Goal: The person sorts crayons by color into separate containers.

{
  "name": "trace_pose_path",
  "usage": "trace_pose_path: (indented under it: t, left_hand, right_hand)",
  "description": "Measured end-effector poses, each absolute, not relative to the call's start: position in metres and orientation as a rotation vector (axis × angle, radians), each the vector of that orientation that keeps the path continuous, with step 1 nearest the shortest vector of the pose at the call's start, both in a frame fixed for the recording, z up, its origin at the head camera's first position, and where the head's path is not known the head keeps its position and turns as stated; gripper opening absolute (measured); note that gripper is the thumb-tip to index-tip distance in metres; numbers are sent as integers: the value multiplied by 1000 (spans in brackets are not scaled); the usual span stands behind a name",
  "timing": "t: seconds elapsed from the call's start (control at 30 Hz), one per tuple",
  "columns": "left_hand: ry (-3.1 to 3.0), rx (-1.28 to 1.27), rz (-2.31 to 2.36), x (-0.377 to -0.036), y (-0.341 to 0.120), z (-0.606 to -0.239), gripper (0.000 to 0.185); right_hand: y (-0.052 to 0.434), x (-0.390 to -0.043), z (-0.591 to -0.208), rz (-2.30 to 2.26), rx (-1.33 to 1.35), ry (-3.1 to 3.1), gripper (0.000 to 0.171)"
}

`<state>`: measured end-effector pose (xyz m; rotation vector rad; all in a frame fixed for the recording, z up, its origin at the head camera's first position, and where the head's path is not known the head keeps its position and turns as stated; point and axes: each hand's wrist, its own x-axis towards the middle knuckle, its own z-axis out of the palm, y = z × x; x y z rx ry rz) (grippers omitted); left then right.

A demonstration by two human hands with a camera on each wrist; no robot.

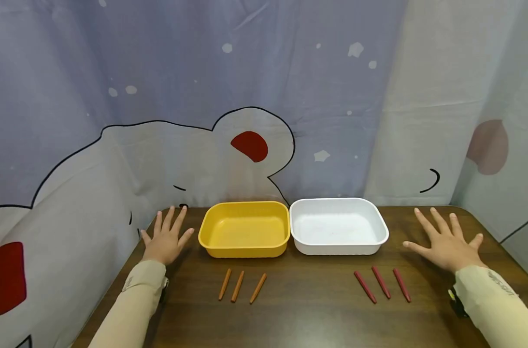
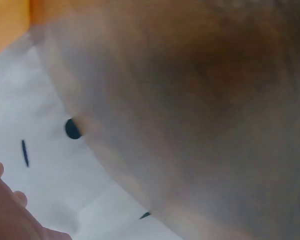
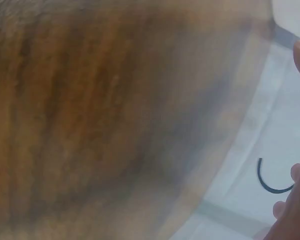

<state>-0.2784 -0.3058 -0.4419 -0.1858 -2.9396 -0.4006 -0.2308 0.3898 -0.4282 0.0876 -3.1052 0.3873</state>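
Observation:
My left hand (image 1: 164,238) lies flat on the brown table (image 1: 298,309) with fingers spread, just left of a yellow tray (image 1: 245,229). My right hand (image 1: 445,243) lies flat and spread too, to the right of a white tray (image 1: 337,225). Both trays are empty and stand side by side at the table's back. Three orange crayons (image 1: 237,286) lie in front of the yellow tray. Three red crayons (image 1: 381,282) lie in front of the white one. Neither hand holds anything. The wrist views show only blurred tabletop, a strip of cloth and the edge of my fingers (image 2: 5,210).
A pale cloth backdrop (image 1: 264,96) with a cartoon print hangs behind the table and along its left and right sides. The table's left edge runs close by my left forearm (image 1: 133,304). A dark wrist device (image 1: 457,299) shows at my right sleeve.

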Motion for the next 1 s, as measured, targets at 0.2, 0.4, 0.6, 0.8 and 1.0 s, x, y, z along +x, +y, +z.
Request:
trace_pose_path:
  t: [0.2,0.4,0.6,0.8,1.0]
  left_hand:
    - [-2848,-232,-424,-270,-298,-428,76]
    - [-2753,-290,-395,-262,-290,-421,75]
    - [-2664,-375,-309,-255,-284,-423,75]
    - [-2680,-446,-270,-249,-274,-428,75]
    - [-2777,-470,-278,-242,-263,-432,78]
  right_hand:
    - [380,-224,-419,404,130,-3029,105]
    - [366,-216,-415,455,165,-2937,98]
    - [354,-206,-420,591,209,-2932,88]
    - [340,-196,-424,675,197,-2937,63]
    - [329,-191,-425,752,96,-2956,50]
